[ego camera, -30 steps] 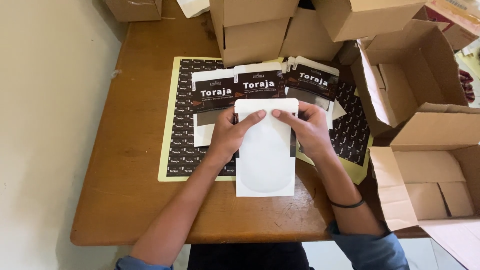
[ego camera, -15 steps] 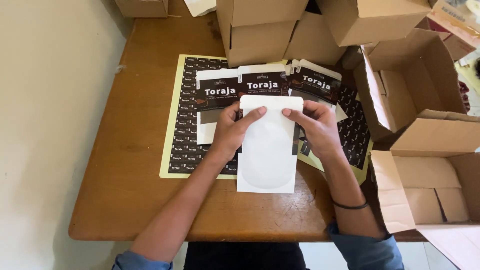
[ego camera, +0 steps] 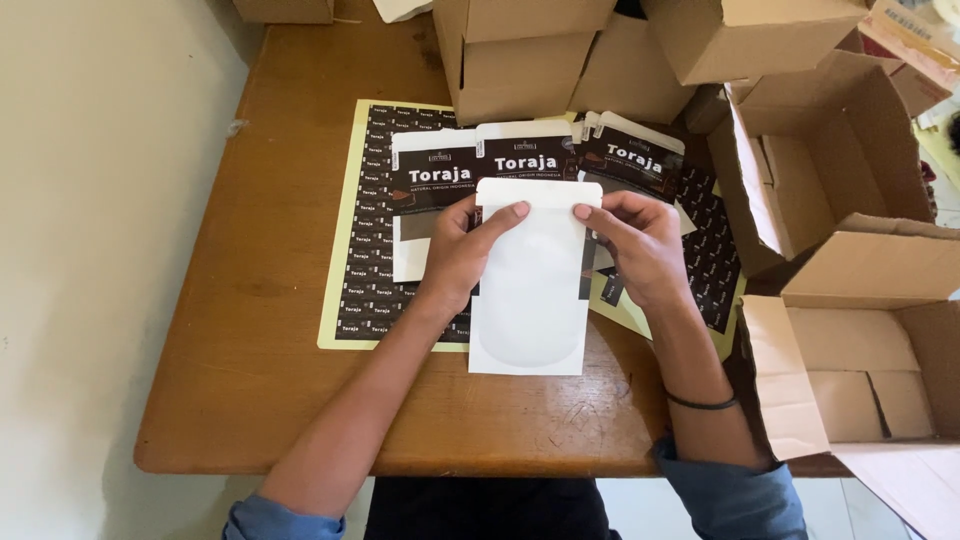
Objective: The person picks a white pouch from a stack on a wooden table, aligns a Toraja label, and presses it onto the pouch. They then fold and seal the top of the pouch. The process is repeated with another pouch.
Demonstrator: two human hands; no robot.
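on the wooden table (ego camera: 250,330), white flat pouch (ego camera: 530,290) pinched at its upper edges by left hand (ego camera: 462,255) and right hand (ego camera: 640,245); likely light, thin, bendy, best held by edges.

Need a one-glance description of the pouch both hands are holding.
Start at the wooden table and find the yellow-edged sheet of dark stickers at its centre. Over it, the left hand and right hand hold a white pouch by its top corners. Unlike the dark-labelled pouches behind, it is plain white.
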